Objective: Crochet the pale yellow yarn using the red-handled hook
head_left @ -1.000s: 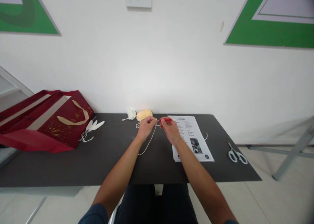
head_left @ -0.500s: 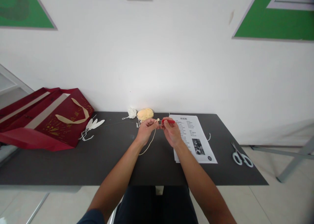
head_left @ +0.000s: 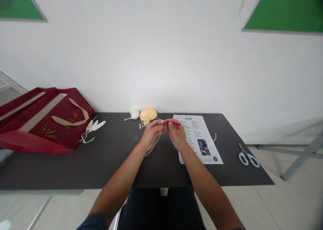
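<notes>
While the left hand [head_left: 152, 132] pinches cream yarn [head_left: 152, 148], apparently to steady it, the right hand [head_left: 177, 135] pinches a red-handled tool [head_left: 173, 123] at the left's two o'clock.

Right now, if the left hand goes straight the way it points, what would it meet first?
Most likely the right hand or the red tool it holds; both are just ahead of the left hand, though depth is unclear.
</notes>
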